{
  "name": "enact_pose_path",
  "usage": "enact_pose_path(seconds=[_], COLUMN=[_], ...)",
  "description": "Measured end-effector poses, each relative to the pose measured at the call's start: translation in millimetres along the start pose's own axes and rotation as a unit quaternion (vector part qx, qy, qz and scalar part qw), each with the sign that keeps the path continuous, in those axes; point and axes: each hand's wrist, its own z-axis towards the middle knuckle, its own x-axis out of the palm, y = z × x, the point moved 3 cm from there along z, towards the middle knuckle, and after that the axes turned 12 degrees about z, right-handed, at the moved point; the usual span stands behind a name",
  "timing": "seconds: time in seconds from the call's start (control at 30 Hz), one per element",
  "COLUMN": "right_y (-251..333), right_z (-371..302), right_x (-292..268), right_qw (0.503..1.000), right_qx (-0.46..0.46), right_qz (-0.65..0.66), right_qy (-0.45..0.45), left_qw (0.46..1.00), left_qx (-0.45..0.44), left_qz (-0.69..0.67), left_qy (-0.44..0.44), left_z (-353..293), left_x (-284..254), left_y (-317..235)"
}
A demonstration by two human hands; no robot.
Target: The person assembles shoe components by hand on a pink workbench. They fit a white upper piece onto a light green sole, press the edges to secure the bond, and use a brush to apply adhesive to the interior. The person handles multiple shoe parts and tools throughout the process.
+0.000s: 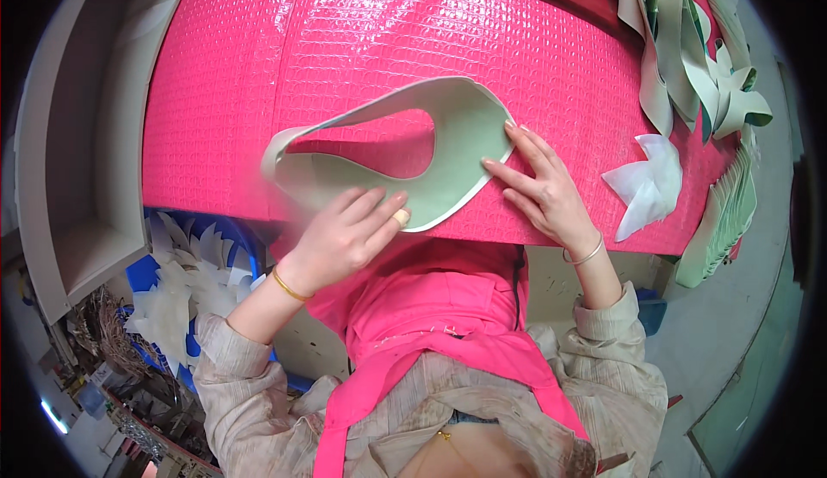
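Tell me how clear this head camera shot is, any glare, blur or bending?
In the head view, glare streaks the glossy pink table cover; the left end of the pale green cut piece and the left hand are smeared by motion blur, while the right hand looks sharp; fisheye bends the table edges, and the corners go black.

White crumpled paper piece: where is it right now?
Head view, on the person's right: the white crumpled paper piece lies on the pink mat, beyond the right hand, below the stack of pale cut pieces.
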Motion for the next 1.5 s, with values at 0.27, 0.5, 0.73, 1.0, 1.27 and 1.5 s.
enact_pose_path(seconds=[0.27, 0.5, 0.73, 1.0, 1.27, 1.5], right_y=[-3.3, -13.7, -14.1, 33.5, 1.7, -2.6], right_z=[-2.2, 11.1, -1.5, -21.0, 12.1, 15.7], right_x=[1.1, 9.2, 5.0, -10.1, 9.3, 6.5], right_qw=[0.987, 0.872, 0.829, 0.957, 0.983, 0.969], right_qx=[0.025, 0.167, 0.293, -0.077, -0.058, -0.064], right_qz=[0.097, 0.387, 0.471, 0.163, 0.172, 0.234], right_qy=[-0.126, -0.248, -0.070, -0.230, 0.003, 0.046], left_qw=[0.992, 0.987, 0.992, 0.969, 0.955, 0.939], left_qx=[-0.107, -0.156, -0.102, -0.227, -0.272, -0.322], left_qz=[-0.002, 0.018, -0.028, -0.089, -0.115, -0.103], left_qy=[0.067, 0.022, 0.064, 0.029, -0.008, -0.070], left_z=[9.2, 47.8, 31.4, 9.3, 0.2, -6.7], left_x=[-8.8, 3.1, -19.4, 9.2, 19.7, 24.3], left_y=[-17.3, -45.8, -43.5, -70.0, -76.4, -84.9])
